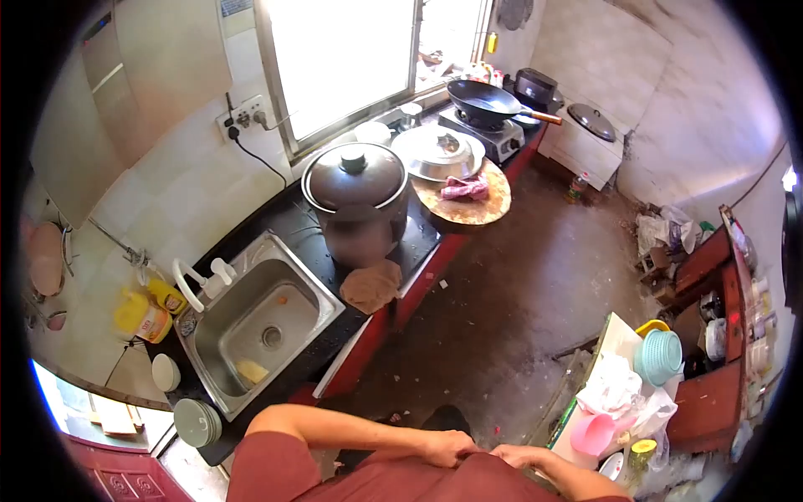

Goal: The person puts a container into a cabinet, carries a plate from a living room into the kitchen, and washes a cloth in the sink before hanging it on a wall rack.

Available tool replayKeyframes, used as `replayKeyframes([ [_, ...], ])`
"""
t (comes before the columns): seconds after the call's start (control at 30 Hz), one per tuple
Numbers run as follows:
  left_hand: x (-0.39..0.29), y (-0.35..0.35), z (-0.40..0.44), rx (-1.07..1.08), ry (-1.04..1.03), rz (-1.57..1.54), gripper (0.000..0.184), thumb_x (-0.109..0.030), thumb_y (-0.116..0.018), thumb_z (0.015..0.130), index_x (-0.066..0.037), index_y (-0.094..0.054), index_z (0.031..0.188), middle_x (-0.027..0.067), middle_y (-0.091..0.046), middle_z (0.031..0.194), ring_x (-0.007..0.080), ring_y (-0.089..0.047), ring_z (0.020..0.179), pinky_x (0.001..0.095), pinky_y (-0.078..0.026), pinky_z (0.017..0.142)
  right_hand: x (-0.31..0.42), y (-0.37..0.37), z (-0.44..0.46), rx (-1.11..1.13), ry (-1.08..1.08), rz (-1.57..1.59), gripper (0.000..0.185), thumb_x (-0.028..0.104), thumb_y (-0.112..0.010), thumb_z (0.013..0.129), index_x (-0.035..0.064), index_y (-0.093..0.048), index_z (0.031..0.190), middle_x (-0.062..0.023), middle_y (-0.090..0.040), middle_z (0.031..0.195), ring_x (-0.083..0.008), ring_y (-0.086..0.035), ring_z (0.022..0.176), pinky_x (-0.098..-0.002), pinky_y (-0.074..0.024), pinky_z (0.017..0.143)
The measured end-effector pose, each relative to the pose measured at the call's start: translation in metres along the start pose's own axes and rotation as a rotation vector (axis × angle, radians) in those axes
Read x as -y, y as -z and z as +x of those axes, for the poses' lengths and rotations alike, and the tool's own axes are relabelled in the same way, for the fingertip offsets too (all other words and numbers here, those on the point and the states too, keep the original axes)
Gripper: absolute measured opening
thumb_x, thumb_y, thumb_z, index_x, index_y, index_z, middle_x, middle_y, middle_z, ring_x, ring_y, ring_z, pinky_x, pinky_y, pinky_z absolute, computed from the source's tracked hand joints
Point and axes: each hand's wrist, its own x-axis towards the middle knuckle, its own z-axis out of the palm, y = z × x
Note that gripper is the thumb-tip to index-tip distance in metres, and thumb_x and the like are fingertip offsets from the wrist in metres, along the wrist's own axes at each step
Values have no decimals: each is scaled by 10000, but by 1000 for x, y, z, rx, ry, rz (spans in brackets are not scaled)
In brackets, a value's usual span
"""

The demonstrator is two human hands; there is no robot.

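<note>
Both hands are low at the bottom of the view, close together against my dark red shirt [393,477]. My left hand [447,448] is closed, its fingers curled at the shirt's front. Just to the right, my right hand [519,456] is also closed at the cloth, with its fingertips partly hidden. To the left of my arm is a steel sink [272,335] with a pale yellowish piece [251,371] lying in it. A brown cloth [372,286] lies at the counter edge beside a large dark lidded pot [355,201].
A wok [485,100] sits on a gas stove [493,134]. A round board [481,205] bears a steel lid [439,155] and a purplish cloth [466,187]. Stacked bowls [196,422] stand near the sink. A side table at right holds turquoise bowls [658,358] and a pink container [592,434].
</note>
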Motion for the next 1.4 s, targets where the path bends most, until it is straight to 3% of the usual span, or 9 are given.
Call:
replayKeyframes([
  [0.13, 15, 13, -37, -91, -16, -18, 318, -105, -589, 766, 3, -598, 1065, 234, -638, 966, 337, -618, 906, 407, -467, 755, -5, 45, 60, 134, 44, -508, 211, 97, -572, 672, 32, -649, 858, -33, -554, 633, -112, -471, 626, -344, -367, 516],
  [0.33, 23, 58, -76, -366, 30, -260, 278, -180, -526, 919, -1, -598, 1118, 90, -659, 992, 159, -588, 936, 308, -456, 855, 128, 106, 84, 229, -22, -722, 284, 101, -614, 698, 44, -679, 969, -93, -696, 879, -178, -638, 812, -348, -505, 720],
  [0.6, 83, 86, -111, -1252, 249, -868, 195, -146, -629, 889, -16, -651, 1032, 54, -655, 852, 88, -585, 695, 219, -482, 638, 295, 345, 159, -1164, 492, -1019, 169, 188, -593, 772, 112, -657, 908, -135, -594, 1008, -344, -604, 937, -450, -508, 795],
  [0.77, 84, 123, -114, -1486, 322, -861, 157, -95, -604, 882, 7, -640, 996, 85, -659, 838, 109, -600, 653, 229, -493, 615, 329, 489, 198, -1548, 327, -832, 697, 74, -571, 748, 75, -300, 1390, -235, -310, 1415, -433, -508, 1128, -489, -421, 951],
  [0.87, 82, 139, -109, -1579, 326, -956, 159, -104, -602, 878, 4, -642, 987, 80, -654, 827, 107, -601, 652, 231, -500, 617, 342, 506, 202, -1333, 230, -834, 899, 83, -655, 720, 91, -152, 1466, -251, -332, 1383, -414, -436, 1209, -459, -392, 1011],
  [1.0, 87, 142, -111, -1574, 374, -815, 175, -127, -602, 892, -3, -639, 1009, 68, -652, 830, 104, -599, 665, 227, -496, 619, 340, 516, 217, -1337, 286, -1128, 213, 99, -564, 764, 55, -636, 959, -196, -639, 926, -333, -627, 926, -427, -492, 820],
  [1.1, 91, 146, -111, -1536, 329, -829, 181, -147, -599, 909, -15, -646, 1024, 59, -654, 838, 94, -593, 680, 221, -490, 624, 349, 492, 197, -1043, 213, -1107, 174, 149, -588, 727, 37, -666, 834, -195, -659, 814, -317, -650, 800, -415, -508, 746],
  [1.17, 97, 150, -118, -1527, 267, -854, 190, -157, -593, 914, -16, -642, 1031, 61, -653, 847, 95, -592, 680, 221, -491, 625, 365, 452, 179, -788, 76, -887, 229, 280, -652, 719, 59, -708, 745, -71, -642, 616, -147, -624, 627, -313, -506, 608],
  [1.4, 128, 163, -174, -1569, 72, -954, 458, -328, -582, 921, -69, -480, 1284, 82, -561, 1145, 150, -581, 944, 314, -498, 779, 394, 233, 219, 5, 47, -219, 273, 134, -621, 845, 12, -651, 1088, -28, -662, 944, -111, -598, 848, -263, -472, 771],
])
